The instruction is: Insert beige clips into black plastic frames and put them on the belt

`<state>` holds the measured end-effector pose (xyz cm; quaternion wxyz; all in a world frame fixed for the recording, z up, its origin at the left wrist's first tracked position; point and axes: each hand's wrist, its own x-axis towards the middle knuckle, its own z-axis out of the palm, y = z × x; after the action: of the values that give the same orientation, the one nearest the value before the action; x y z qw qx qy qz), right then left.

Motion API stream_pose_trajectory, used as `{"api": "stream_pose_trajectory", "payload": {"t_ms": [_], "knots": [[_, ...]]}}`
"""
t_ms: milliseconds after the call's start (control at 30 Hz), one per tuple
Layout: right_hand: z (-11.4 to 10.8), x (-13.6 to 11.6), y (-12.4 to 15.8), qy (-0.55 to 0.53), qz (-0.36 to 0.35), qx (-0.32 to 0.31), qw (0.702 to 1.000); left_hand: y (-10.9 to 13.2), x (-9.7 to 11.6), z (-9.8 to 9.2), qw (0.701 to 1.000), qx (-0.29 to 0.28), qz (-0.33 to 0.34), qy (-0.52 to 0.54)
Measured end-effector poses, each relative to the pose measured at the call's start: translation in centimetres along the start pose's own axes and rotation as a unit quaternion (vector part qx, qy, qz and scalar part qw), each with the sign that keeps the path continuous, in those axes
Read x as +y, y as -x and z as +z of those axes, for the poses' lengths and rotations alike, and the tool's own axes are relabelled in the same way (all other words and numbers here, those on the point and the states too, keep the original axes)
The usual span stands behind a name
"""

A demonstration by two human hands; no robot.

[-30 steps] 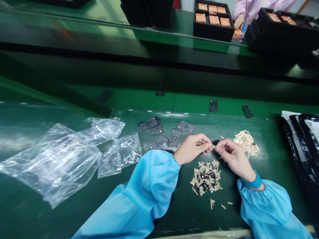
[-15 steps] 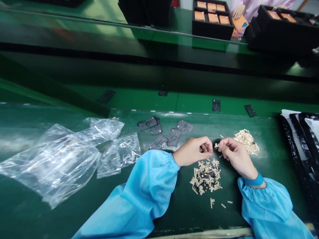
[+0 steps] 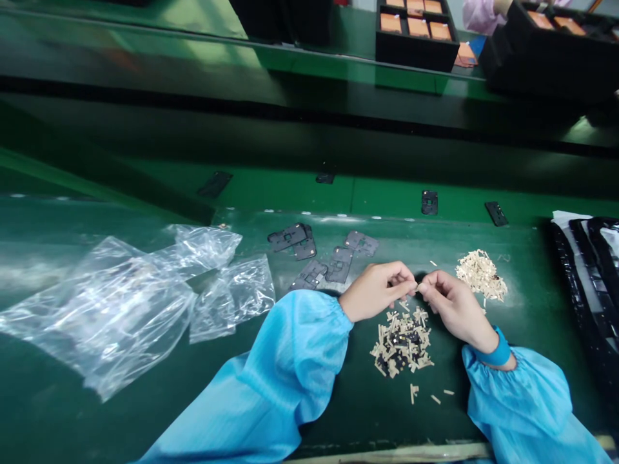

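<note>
Over the green bench my left hand (image 3: 377,290) and my right hand (image 3: 452,303) meet fingertip to fingertip. Both pinch a small beige piece (image 3: 420,287), mostly covered by the fingers. Just below them lies a loose pile of beige strips and small black parts (image 3: 401,341), with a few stray beige strips (image 3: 414,394) nearer the front. Beyond my right hand is a second heap of pale beige bits (image 3: 481,274). Flat black plates with cut-outs (image 3: 340,264) rest past my left wrist, some overlapping.
Clear plastic bags (image 3: 130,309) spread across the left side. Black-and-white wrapped bundles (image 3: 587,283) stand at the right edge. Single black plates (image 3: 429,202) lie on the green strip behind. On the raised shelf are black trays (image 3: 418,51) with orange items, and a person's pink sleeve (image 3: 483,16).
My hands have come together, and the left fingertips now reach the small piece by the right fingers. The other person's hand has moved off the orange item. The view has shifted slightly.
</note>
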<state>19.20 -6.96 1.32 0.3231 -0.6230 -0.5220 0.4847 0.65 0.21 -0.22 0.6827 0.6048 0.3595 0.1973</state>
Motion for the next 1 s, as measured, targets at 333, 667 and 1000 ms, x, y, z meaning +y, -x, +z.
{"api": "stream_pose_trajectory", "payload": {"t_ms": [333,667,1000], "knots": [[0.28,0.00,-0.24,-0.085,0.033,0.001,0.996,0.12,0.13,0.03,1.000,0.007,-0.002,0.018],[0.48,-0.17,-0.34,-0.078,0.046,0.033,0.995,0.29,0.26,0.09,1.000,0.007,0.018,0.013],[0.28,-0.32,-0.12,-0.048,0.046,-0.004,0.998,0.35,0.49,0.08,0.999,0.019,0.039,-0.028]]}}
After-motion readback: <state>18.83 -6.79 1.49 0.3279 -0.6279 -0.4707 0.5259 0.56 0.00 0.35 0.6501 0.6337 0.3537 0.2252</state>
